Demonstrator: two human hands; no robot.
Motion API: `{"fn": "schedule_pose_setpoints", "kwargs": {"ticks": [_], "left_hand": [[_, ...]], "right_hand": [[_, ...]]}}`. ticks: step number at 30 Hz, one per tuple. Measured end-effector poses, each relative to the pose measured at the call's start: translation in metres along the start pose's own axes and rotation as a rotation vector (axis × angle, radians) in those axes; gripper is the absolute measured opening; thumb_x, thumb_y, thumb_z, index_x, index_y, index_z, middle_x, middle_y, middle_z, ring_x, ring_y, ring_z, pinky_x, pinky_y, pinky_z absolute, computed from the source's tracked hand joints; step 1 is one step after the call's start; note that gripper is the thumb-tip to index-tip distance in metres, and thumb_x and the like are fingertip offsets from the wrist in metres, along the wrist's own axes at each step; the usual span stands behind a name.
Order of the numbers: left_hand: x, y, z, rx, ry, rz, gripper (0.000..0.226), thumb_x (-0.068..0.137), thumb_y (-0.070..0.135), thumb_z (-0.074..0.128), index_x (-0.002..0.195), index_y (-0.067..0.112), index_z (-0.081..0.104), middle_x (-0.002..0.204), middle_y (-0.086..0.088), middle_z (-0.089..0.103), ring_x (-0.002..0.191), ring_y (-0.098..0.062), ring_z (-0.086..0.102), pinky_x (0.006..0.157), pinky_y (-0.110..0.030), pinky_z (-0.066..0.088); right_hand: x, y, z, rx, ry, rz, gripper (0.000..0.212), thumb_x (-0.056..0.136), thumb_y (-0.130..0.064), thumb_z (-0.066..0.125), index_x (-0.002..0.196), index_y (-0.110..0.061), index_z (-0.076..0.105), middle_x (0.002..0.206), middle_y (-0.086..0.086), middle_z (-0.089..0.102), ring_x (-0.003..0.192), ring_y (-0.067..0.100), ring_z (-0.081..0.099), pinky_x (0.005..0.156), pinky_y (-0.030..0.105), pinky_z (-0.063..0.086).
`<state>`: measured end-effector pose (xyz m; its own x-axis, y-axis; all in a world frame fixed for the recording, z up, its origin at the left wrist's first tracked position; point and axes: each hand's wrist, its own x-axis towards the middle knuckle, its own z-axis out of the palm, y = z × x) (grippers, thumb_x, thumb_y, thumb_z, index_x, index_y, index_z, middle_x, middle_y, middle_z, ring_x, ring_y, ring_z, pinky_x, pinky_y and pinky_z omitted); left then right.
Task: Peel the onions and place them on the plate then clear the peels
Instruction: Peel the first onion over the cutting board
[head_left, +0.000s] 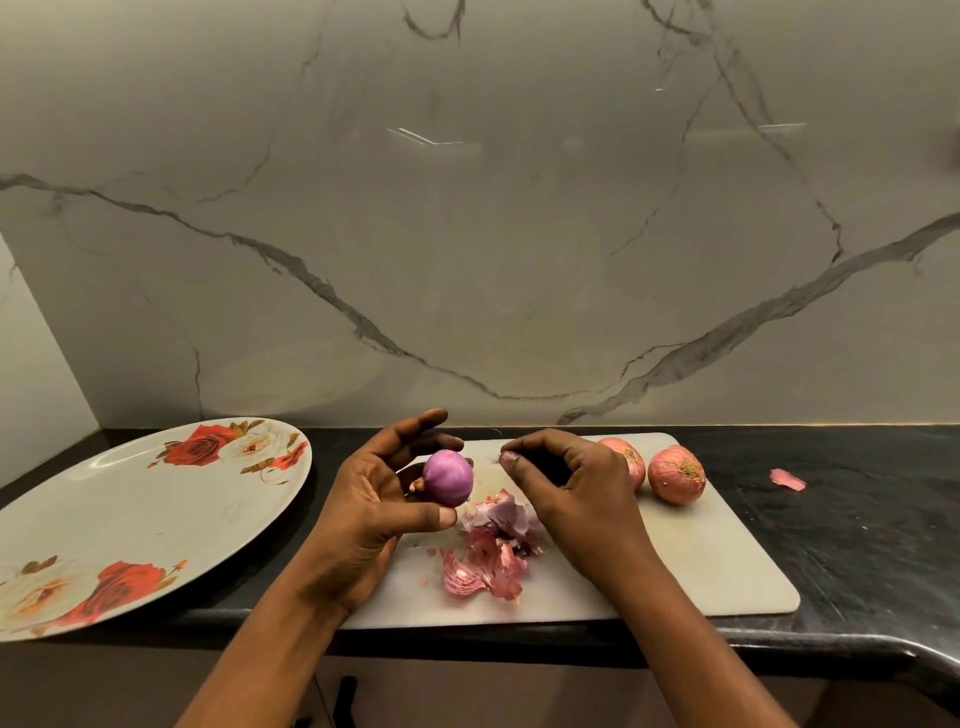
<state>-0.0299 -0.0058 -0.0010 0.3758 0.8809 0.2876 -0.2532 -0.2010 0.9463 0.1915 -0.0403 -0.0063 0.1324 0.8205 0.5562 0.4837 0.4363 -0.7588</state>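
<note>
My left hand (375, 499) holds a peeled purple onion (448, 477) between thumb and fingers, above the white cutting board (675, 566). My right hand (566, 488) hovers just right of it with fingers curled and fingertips pinched together; whether a scrap of peel is between them is unclear. A pile of pink peels (493, 551) lies on the board below both hands. Two unpeeled onions sit at the board's far right: one (676, 474) in full view, the other (626, 460) partly hidden behind my right hand. The flowered plate (119, 509) lies to the left with no onions on it.
A stray piece of peel (788, 479) lies on the black counter (857, 545) right of the board. The marble wall rises directly behind. The counter's front edge curves at the lower right.
</note>
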Motion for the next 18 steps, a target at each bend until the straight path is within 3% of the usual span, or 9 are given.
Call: {"fn": "schedule_pose_setpoints", "kwargs": {"ticks": [5, 10, 18], "left_hand": [[-0.0004, 0.0003, 0.0024, 0.117, 0.01, 0.026, 0.096, 0.069, -0.034, 0.069, 0.147, 0.021, 0.055, 0.13, -0.011, 0.073, 0.125, -0.029, 0.068, 0.09, -0.035, 0.063], [-0.002, 0.0002, 0.0071, 0.205, -0.02, 0.027, 0.095, 0.073, -0.033, 0.069, 0.148, 0.024, 0.054, 0.131, -0.007, 0.074, 0.124, -0.029, 0.069, 0.09, -0.039, 0.063], [-0.0022, -0.0003, 0.0071, 0.248, -0.039, 0.024, 0.099, 0.072, -0.034, 0.069, 0.149, 0.025, 0.052, 0.132, -0.005, 0.074, 0.123, -0.029, 0.069, 0.094, -0.042, 0.062]], "right_hand": [[-0.0025, -0.0013, -0.0006, 0.051, -0.065, -0.027, 0.021, 0.093, -0.012, 0.078, 0.111, -0.021, 0.083, 0.103, -0.014, 0.08, 0.099, 0.001, 0.075, 0.088, 0.023, 0.062], [-0.0027, -0.0056, -0.0006, 0.078, -0.109, -0.052, 0.013, 0.092, -0.025, 0.082, 0.105, -0.022, 0.085, 0.094, -0.014, 0.08, 0.093, 0.004, 0.075, 0.081, 0.023, 0.062], [0.0012, -0.0007, 0.0029, 0.018, -0.075, 0.005, 0.007, 0.096, -0.025, 0.076, 0.094, -0.023, 0.082, 0.082, -0.013, 0.076, 0.081, 0.007, 0.072, 0.073, 0.028, 0.061]]}}
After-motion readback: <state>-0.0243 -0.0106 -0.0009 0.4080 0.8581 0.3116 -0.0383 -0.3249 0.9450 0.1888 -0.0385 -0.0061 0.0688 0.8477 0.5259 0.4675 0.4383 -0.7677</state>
